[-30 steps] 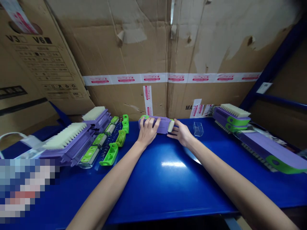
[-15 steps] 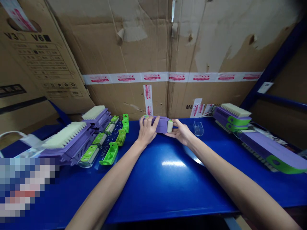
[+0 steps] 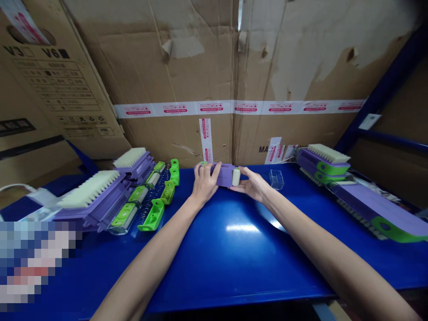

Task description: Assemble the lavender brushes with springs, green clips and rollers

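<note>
My left hand is closed over a purple brush body near the back of the blue table. A bit of green shows at the body's left end, by my fingertips. At its right end sits a whitish block with a green top. My right hand pinches this block between thumb and fingers, against the body's end; whether it is partly inside, I cannot tell. Just right of that hand stands a small clear plastic box.
On the left are purple brushes, bristles up, green-topped blocks, coil springs and green end caps. Brushes with green ends lie at the right. Behind the blue table stands a cardboard wall.
</note>
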